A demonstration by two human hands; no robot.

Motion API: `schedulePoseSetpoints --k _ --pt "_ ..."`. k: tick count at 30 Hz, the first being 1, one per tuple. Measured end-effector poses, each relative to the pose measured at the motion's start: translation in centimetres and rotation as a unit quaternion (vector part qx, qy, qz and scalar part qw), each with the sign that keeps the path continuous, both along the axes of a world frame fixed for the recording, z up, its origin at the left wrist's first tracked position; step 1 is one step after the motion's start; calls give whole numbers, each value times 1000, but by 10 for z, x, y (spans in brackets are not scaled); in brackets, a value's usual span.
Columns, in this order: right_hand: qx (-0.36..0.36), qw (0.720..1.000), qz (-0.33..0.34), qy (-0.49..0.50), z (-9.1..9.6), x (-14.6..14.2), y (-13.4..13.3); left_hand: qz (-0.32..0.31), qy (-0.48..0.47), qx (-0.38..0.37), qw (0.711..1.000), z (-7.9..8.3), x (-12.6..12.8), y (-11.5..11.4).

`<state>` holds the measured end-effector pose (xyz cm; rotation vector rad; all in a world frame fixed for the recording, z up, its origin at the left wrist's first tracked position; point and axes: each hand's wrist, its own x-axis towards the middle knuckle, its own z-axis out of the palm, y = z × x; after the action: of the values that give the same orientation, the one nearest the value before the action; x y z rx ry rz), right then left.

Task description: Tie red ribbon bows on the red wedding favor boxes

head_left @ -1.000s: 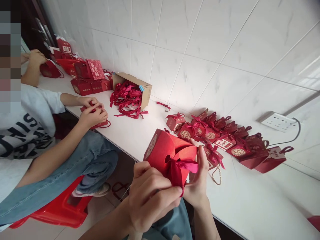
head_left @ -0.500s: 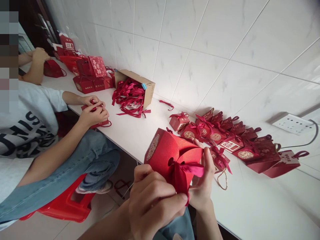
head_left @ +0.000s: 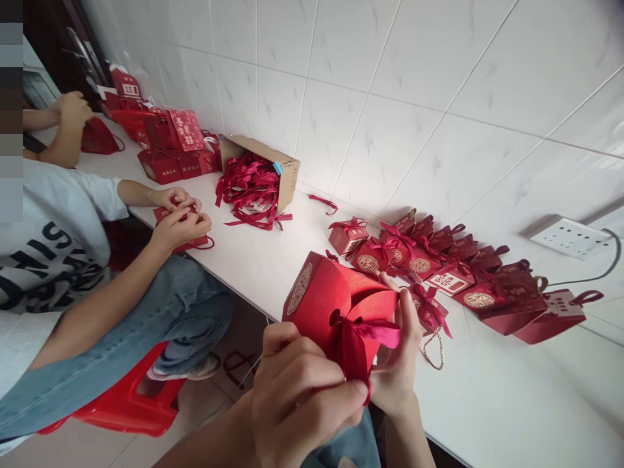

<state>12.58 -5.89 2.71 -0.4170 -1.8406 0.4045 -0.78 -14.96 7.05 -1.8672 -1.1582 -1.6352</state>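
Close in front of me is a red gift box (head_left: 324,292) with a gold round emblem on one side and overlapping curved flaps. A dark red satin ribbon (head_left: 354,344) is looped through its top. My left hand (head_left: 307,393) is closed, its thumb and forefinger pinching a hanging part of the ribbon, with its knuckles against the box. My right hand (head_left: 400,357) is wrapped round the far right side of the box, steadying it; some of its fingers are hidden behind it.
Several finished red boxes (head_left: 470,296) stand along the tiled wall, near a white power strip (head_left: 578,235). A cardboard box (head_left: 291,182) spills red ribbons (head_left: 251,188). At left, a seated co-worker's hands (head_left: 182,221) work on a red box, above a red stool (head_left: 131,403).
Both hands and the box stay nearly in place, with the same grip on the ribbon. The view has shifted slightly.
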Motion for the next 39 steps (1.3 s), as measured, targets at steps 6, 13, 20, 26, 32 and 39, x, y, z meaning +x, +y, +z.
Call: schedulePoseSetpoints --k 6,13,20,26,32,39 --pt "0 1000 14 8 -3 1 2 -18 -1 -9 1000 1 4 1" --pt "-11 999 20 40 -9 4 4 -13 -22 9 1000 7 11 7" --pt "14 999 23 41 -8 13 8 -18 -25 5 999 2 19 11" --pt "133 991 -24 18 -1 26 13 -67 -34 -14 997 -5 11 19" --pt "118 992 -44 30 0 31 10 -64 18 -17 998 2 14 16" --pt "21 995 -54 75 0 30 2 -49 26 -40 998 14 33 13"
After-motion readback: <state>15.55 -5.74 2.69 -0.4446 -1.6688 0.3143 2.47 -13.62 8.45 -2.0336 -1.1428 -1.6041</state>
